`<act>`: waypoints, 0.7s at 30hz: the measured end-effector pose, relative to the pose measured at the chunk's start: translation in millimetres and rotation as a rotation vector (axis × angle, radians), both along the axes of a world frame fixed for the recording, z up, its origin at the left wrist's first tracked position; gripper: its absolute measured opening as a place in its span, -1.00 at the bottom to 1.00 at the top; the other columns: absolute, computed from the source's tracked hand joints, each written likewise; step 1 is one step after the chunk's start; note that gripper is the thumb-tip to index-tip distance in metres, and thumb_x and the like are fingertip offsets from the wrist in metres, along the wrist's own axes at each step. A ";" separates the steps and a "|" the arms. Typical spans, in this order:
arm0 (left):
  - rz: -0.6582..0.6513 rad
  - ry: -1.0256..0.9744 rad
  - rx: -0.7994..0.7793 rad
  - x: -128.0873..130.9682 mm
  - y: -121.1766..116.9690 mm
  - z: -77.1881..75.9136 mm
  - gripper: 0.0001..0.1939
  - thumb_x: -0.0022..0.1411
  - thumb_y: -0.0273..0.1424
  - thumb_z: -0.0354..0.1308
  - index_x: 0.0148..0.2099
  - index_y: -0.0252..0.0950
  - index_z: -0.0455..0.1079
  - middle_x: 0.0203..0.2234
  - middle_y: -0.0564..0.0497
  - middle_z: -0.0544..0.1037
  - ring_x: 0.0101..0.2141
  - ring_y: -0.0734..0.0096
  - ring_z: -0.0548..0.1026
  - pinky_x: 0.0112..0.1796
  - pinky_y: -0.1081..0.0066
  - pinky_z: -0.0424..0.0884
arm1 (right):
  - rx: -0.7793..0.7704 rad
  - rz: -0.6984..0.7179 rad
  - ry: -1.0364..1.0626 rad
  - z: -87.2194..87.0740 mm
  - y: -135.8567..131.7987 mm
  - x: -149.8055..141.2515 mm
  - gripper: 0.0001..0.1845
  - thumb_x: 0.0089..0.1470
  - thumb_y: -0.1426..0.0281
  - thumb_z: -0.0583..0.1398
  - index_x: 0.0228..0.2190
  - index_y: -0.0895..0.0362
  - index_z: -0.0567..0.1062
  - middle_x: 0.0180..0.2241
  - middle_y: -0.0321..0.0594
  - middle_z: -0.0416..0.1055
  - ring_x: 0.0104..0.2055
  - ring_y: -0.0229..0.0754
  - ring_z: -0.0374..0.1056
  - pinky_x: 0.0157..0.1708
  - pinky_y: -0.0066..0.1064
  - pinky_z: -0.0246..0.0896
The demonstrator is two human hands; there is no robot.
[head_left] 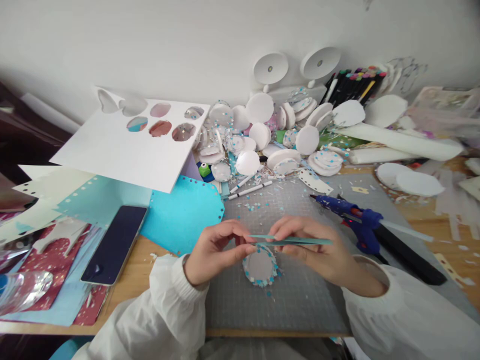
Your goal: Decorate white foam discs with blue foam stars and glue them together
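Note:
Between my two hands is a narrow light-blue paper strip, seen nearly edge-on and apparently folded double. My left hand pinches its left end between thumb and fingers. Farther along the strip, my right hand grips it too, with the right end sticking out past the fingers. Just below the strip, a round white disc edged with small blue and white pieces lies on the grey cutting mat. A blue glue gun rests on the mat to the right of my right hand.
Many white foam discs are heaped at the back, beside a white board with cut-out holes. Blue paper and a phone lie left. Two markers lie beyond my hands. A two-headed lamp stands against the wall.

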State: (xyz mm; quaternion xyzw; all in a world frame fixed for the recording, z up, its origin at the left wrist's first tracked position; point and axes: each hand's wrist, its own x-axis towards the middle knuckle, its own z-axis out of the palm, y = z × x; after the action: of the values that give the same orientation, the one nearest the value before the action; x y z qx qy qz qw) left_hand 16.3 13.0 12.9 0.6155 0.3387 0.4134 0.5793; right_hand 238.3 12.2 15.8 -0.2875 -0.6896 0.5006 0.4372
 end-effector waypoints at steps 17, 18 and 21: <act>-0.193 -0.050 -0.354 -2.4 -6.0 19.2 -0.61 0.02 -0.13 0.30 -0.48 -0.31 0.26 -0.59 0.06 0.27 -0.56 0.52 0.19 -0.53 0.46 0.13 | -0.101 0.082 0.206 -2.1 -2.8 4.0 -0.90 0.07 0.39 0.26 -0.29 0.05 0.54 -0.33 -0.20 0.50 -0.40 -0.27 0.42 -0.45 -0.42 0.35; -0.186 -0.064 -0.352 -7.1 -6.2 20.0 -0.61 0.02 -0.12 0.29 -0.49 -0.30 0.24 -0.60 0.07 0.25 -0.56 0.52 0.17 -0.52 0.45 0.11 | -0.110 0.033 0.243 -2.8 -0.5 6.7 -0.90 0.07 0.38 0.26 -0.30 0.03 0.54 -0.33 -0.22 0.49 -0.43 -0.28 0.41 -0.47 -0.41 0.34; -0.080 -0.026 -0.287 -25.7 -9.4 25.8 -0.59 0.06 -0.09 0.25 -0.50 -0.28 0.21 -0.61 0.08 0.19 -0.55 0.49 0.14 -0.51 0.43 0.09 | -0.144 -0.212 0.371 -4.0 8.6 16.1 -0.91 0.06 0.30 0.27 -0.31 -0.05 0.53 -0.36 -0.30 0.46 -0.49 -0.29 0.34 -0.49 -0.37 0.32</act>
State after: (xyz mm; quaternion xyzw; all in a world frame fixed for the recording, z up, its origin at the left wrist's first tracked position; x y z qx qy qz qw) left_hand -9.4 3.6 38.7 0.5338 0.3621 0.3452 0.6817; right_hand 254.4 20.8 11.9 -0.2917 -0.5256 0.5442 0.5852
